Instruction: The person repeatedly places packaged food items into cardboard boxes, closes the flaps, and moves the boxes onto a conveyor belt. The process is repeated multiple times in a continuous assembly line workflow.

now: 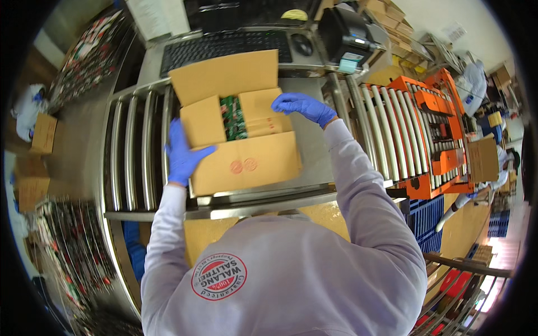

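A cardboard box sits with its top flaps raised or partly folded, on a conveyor's steel plate before me. Through the gap between its inner flaps I see green packets. My left hand, in a blue glove, holds the box's left side, thumb across the corner of the near flap. At the box's right edge is my right hand, also blue-gloved, its fingers curled together with nothing visible in them. Whether those fingertips touch the right flap I cannot tell.
Steel rollers flank the plate on the left. To the right stand more rollers and an orange machine. Beyond the box are a keyboard, a mouse and a black device. Other people work nearby.
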`<state>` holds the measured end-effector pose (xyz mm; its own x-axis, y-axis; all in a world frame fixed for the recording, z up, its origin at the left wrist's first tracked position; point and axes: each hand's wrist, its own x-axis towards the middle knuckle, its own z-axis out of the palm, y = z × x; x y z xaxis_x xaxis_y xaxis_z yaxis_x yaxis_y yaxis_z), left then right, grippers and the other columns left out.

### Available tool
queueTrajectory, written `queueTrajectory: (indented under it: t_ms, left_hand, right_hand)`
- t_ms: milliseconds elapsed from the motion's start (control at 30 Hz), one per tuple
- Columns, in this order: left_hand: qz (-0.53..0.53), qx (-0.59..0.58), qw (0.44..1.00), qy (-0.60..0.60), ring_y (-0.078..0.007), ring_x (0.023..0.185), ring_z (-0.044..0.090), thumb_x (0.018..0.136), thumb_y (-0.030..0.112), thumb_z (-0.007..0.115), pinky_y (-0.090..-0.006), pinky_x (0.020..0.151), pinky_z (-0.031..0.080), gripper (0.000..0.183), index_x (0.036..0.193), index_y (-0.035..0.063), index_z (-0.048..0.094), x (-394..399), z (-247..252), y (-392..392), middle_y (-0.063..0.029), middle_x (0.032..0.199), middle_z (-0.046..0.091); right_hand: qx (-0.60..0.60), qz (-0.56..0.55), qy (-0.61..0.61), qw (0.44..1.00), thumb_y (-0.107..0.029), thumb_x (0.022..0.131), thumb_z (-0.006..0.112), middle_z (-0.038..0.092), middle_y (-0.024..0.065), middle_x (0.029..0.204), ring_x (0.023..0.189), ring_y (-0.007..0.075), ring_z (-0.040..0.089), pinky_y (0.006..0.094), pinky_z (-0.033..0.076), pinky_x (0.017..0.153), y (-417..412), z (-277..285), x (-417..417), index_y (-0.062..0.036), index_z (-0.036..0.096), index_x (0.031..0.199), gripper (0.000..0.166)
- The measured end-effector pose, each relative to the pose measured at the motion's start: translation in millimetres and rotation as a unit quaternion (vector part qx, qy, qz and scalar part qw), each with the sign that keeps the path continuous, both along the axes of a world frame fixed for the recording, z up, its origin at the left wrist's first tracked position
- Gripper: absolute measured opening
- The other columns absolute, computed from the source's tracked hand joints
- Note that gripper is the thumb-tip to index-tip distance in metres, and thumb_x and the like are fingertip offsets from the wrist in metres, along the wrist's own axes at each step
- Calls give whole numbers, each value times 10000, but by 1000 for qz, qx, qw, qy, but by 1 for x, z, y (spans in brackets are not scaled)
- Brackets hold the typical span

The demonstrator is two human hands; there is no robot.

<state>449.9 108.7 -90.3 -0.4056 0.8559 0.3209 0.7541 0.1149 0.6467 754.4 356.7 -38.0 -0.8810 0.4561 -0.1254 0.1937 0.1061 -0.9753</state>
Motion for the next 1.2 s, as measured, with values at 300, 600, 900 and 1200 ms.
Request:
queueTrajectory:
  t_ms: [300,600,900,1200]
  left_hand:
    - [27,-33,825,-563,-154,901,634,795,142,727,-278,797,513,422,1166,23,564,70,-22,7,-79,1043,639]
    - [-5,-36,818,-574,-145,907,625,779,131,749,-279,803,513,463,1186,28,552,203,-24,75,-70,1056,637]
    - [20,-53,826,-561,-161,940,621,808,152,722,-291,827,505,450,1197,11,544,199,-27,66,-77,1074,630]
    - [0,-56,825,-563,-153,936,620,806,202,730,-285,823,501,481,1207,11,544,202,-21,68,-75,1088,627]
  right_hand:
    - [38,-540,105,834,-182,842,646,639,39,856,684,127,569,249,444,601,209,-104,185,-38,649,1022,230]
    - [-43,-505,0,862,-131,831,666,634,64,750,609,160,563,259,439,521,310,-202,218,-24,648,875,117]
    - [-149,-575,286,752,-400,925,554,660,115,883,754,183,622,269,477,657,250,-106,153,-40,564,1067,388]
    - [-327,-613,427,578,-7,770,719,617,80,702,521,173,556,243,421,469,225,-46,97,-1,611,827,123]
